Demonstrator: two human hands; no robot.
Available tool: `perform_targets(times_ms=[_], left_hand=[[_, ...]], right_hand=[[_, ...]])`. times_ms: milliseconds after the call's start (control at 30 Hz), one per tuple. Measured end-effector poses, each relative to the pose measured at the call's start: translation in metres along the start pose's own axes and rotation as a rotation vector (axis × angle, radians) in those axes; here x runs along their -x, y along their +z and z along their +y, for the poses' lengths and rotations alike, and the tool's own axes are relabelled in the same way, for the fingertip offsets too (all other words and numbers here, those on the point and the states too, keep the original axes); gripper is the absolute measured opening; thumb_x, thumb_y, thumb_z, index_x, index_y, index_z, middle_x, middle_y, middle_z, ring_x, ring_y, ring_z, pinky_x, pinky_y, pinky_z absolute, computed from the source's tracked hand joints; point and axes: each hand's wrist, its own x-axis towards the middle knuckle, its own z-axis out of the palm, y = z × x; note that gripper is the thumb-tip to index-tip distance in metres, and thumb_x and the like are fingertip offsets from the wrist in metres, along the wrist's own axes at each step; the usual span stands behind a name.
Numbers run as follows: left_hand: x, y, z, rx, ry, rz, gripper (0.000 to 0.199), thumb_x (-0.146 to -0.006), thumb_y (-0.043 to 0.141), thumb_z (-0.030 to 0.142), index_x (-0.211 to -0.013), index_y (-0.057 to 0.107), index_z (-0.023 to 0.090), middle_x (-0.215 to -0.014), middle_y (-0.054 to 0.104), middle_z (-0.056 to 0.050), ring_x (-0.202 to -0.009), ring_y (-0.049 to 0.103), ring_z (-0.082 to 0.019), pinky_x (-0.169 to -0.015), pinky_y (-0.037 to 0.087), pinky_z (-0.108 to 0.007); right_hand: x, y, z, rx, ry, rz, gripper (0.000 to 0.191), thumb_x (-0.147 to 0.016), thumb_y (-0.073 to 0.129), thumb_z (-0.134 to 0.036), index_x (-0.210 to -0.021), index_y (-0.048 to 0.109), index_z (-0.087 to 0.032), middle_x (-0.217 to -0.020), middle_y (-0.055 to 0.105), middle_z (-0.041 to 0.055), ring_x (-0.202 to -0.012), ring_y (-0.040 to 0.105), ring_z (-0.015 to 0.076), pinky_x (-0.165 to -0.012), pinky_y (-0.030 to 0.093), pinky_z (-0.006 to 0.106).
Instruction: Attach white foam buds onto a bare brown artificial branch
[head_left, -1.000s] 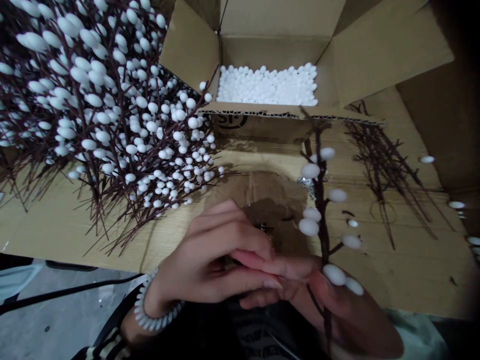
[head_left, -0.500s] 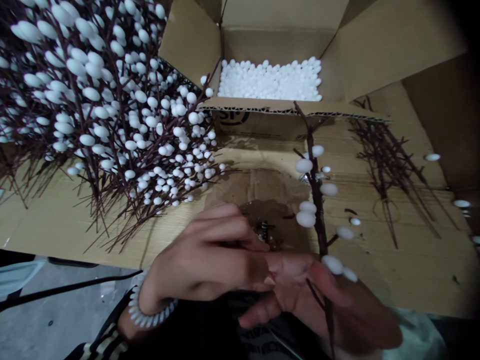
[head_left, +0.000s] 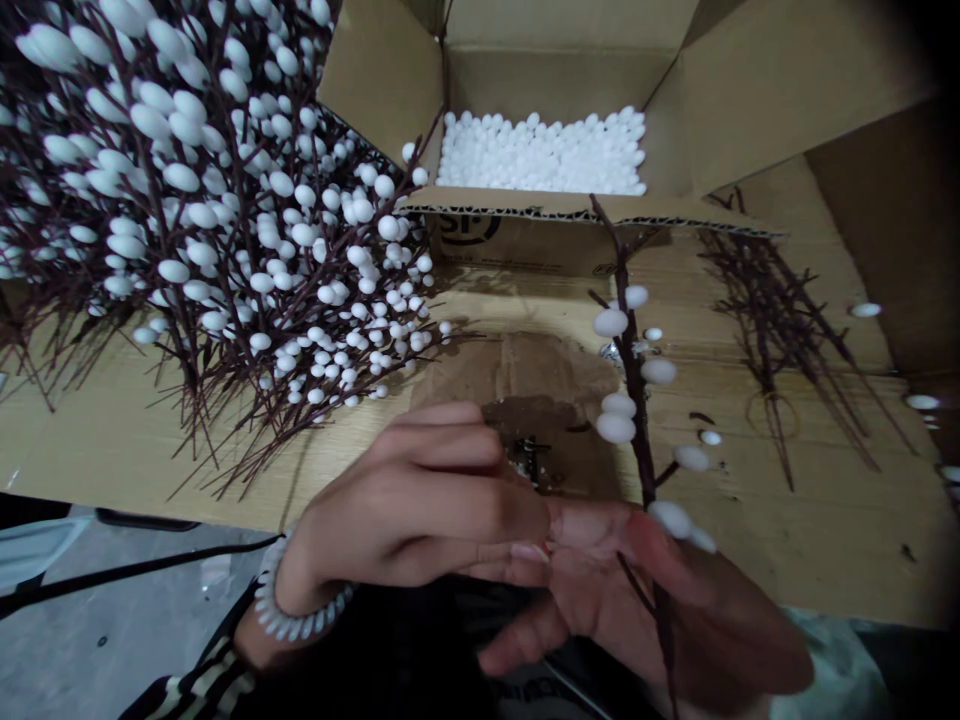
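My right hand (head_left: 660,590) lies palm up at the lower right, closed on a dark brown branch (head_left: 635,375) between thumb and palm. The branch stands nearly upright in view, with several white oval berries on its twigs. My left hand (head_left: 420,500), with a coiled clear band (head_left: 296,610) at the wrist, reaches across from the left. Its fingers are bent and pressed together against the fingers of my right hand. Whatever the left fingertips may pinch is hidden.
Berried branches (head_left: 225,230) are heaped at the left. An open cardboard box (head_left: 555,85) holds white berries (head_left: 544,155) at the back. Bare brown stems (head_left: 780,330) and loose white berries (head_left: 866,310) lie on the wooden table (head_left: 795,540) at the right.
My left fingers have shifted slightly and curl closer against my right hand. The held branch has barely moved, and the view has shifted a little.
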Motion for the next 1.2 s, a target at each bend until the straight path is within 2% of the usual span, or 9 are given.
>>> perform_targets(times_ms=[267, 400, 533, 700, 800, 967, 1067, 1200], left_hand=[[-0.0023, -0.0006, -0.0009, 0.028, -0.002, 0.011, 0.01, -0.09, 0.066, 0.023, -0.085, 0.059, 0.02, -0.065, 0.055, 0.0, -0.058, 0.046, -0.014, -0.055, 0.041, -0.03], [-0.0023, -0.0001, -0.0008, 0.038, -0.003, 0.02, 0.012, -0.09, 0.067, 0.019, -0.081, 0.057, 0.018, -0.064, 0.052, 0.002, -0.057, 0.046, -0.012, -0.055, 0.041, -0.029], [-0.0018, -0.0004, 0.0005, 0.02, -0.015, 0.013, 0.009, -0.091, 0.065, 0.022, -0.085, 0.06, 0.018, -0.063, 0.052, 0.001, -0.056, 0.048, -0.013, -0.054, 0.042, -0.029], [-0.0021, 0.0001, 0.0012, 0.008, -0.019, 0.031, 0.013, -0.09, 0.066, 0.021, -0.08, 0.057, 0.019, -0.064, 0.054, 0.002, -0.057, 0.049, -0.013, -0.055, 0.042, -0.029], [-0.0021, 0.0003, 0.0004, 0.015, -0.005, 0.039, 0.008, -0.09, 0.066, 0.021, -0.085, 0.06, 0.019, -0.064, 0.056, 0.001, -0.056, 0.049, -0.013, -0.054, 0.042, -0.029], [-0.0012, 0.0008, 0.0007, -0.001, -0.012, 0.022, 0.013, -0.09, 0.065, 0.019, -0.079, 0.057, 0.019, -0.064, 0.055, 0.0, -0.058, 0.049, -0.013, -0.056, 0.042, -0.029], [-0.0002, 0.0018, 0.0006, 0.001, -0.011, 0.067, 0.011, -0.091, 0.065, 0.021, -0.083, 0.059, 0.019, -0.063, 0.053, 0.002, -0.057, 0.047, -0.012, -0.056, 0.041, -0.029], [0.0017, 0.0023, 0.0002, -0.012, -0.003, 0.038, 0.01, -0.091, 0.065, 0.023, -0.084, 0.06, 0.019, -0.062, 0.052, 0.002, -0.057, 0.046, -0.012, -0.055, 0.04, -0.029]], right_hand=[[0.0002, 0.0022, -0.001, -0.011, 0.014, 0.018, 0.055, -0.085, 0.057, -0.065, -0.121, 0.071, -0.025, -0.128, 0.064, 0.0146, -0.123, 0.06, 0.0264, -0.089, 0.054, 0.037], [-0.0004, 0.0023, -0.0007, -0.017, -0.014, -0.008, 0.053, -0.088, 0.054, -0.064, -0.122, 0.07, -0.026, -0.123, 0.067, 0.0122, -0.12, 0.061, 0.0234, -0.09, 0.053, 0.036], [-0.0019, 0.0005, 0.0009, -0.01, -0.017, -0.018, 0.057, -0.087, 0.054, -0.065, -0.124, 0.068, -0.025, -0.125, 0.065, 0.014, -0.122, 0.06, 0.0259, -0.089, 0.054, 0.037], [-0.0004, 0.0005, 0.0018, -0.036, -0.015, -0.014, 0.056, -0.089, 0.051, -0.065, -0.124, 0.069, -0.025, -0.125, 0.067, 0.0138, -0.121, 0.062, 0.024, -0.09, 0.053, 0.035], [0.0008, 0.0014, 0.0016, -0.027, -0.011, -0.003, 0.056, -0.088, 0.053, -0.064, -0.124, 0.069, -0.024, -0.126, 0.066, 0.0141, -0.12, 0.062, 0.0237, -0.089, 0.054, 0.034], [-0.0006, 0.0, 0.0033, -0.072, -0.038, -0.013, 0.052, -0.09, 0.053, -0.061, -0.124, 0.069, -0.025, -0.122, 0.069, 0.0103, -0.119, 0.064, 0.0196, -0.089, 0.054, 0.029], [-0.0015, -0.0018, 0.0034, -0.099, -0.015, -0.029, 0.05, -0.086, 0.058, -0.062, -0.119, 0.072, -0.028, -0.129, 0.067, 0.0085, -0.121, 0.063, 0.0203, -0.089, 0.055, 0.028], [-0.0021, -0.0024, 0.0013, -0.099, 0.006, -0.015, 0.048, -0.087, 0.058, -0.061, -0.12, 0.071, -0.03, -0.138, 0.062, 0.009, -0.127, 0.06, 0.0241, -0.09, 0.056, 0.033]])
